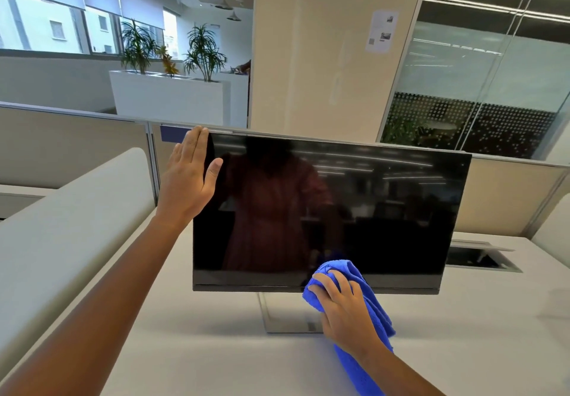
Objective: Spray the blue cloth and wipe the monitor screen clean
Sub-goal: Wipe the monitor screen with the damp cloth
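A black monitor [385,210] stands on a silver stand [287,315] in the middle of the white desk, its dark screen showing reflections. My left hand [188,179] grips the monitor's top left corner, fingers behind the edge and thumb on the front. My right hand [342,309] presses a bunched blue cloth [367,297] against the screen's lower edge, right of centre. The cloth's tail hangs down along my wrist. No spray bottle is in view.
The white desk [216,349] stretches around the monitor. A beige curved panel [71,219] rises at left. Low partitions [77,142] run behind the monitor. An open cable hatch [481,257] sits in the desk at right. A pillar [324,47] and planters [166,96] stand beyond.
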